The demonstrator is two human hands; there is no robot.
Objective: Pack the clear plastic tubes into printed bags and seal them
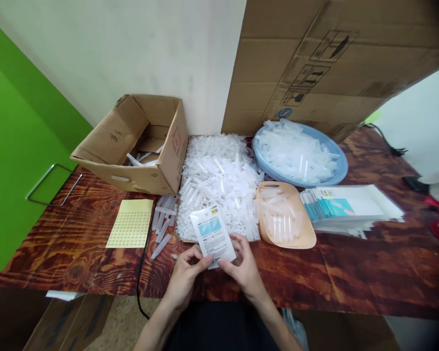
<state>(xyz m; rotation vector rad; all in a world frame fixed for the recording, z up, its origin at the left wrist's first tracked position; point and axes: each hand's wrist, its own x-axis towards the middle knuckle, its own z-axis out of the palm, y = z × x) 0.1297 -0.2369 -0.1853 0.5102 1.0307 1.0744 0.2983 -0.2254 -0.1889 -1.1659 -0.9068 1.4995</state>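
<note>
Both hands hold one small printed packet point(212, 234) with a blue panel and a yellow corner label, above the near edge of the wooden table point(351, 273). My left hand point(186, 273) pinches its lower left edge. My right hand point(243, 265) grips its lower right edge with fingers curled. Just behind the packet lies a big heap of clear plastic tubes point(215, 180).
An open cardboard box point(139, 141) stands at the back left; a yellow sticker sheet point(131, 223) lies in front of it. To the right are a peach scoop tray point(285, 217), a blue basin of tubes point(300, 153), a stack of packets point(344, 207) and a large carton point(314, 63).
</note>
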